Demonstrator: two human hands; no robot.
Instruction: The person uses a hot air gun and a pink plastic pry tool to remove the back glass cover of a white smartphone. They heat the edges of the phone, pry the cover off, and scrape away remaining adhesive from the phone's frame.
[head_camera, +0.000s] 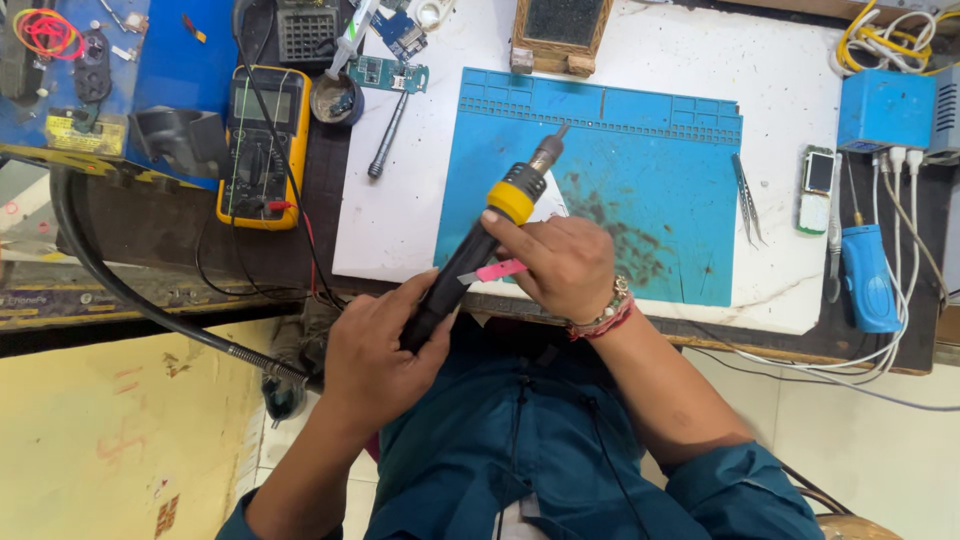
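Both hands hold a black hot-air handpiece with a yellow collar over the near edge of the desk, its metal nozzle tilted up and away above the near left corner of the blue work mat. The left hand is closed around the lower end of the black grip, from which a dark ribbed hose curls away past the desk's left edge. The right hand closes its fingers on the handle just below the yellow collar and also pinches a small pink-handled blade lying across the grip. On the mat's right side lie steel tweezers, with a small phone just beyond the mat's right edge and a blue box with white cables at the far right corner. A yellow multimeter sits at the left edge, a circuit board and a wooden block along the far edge.
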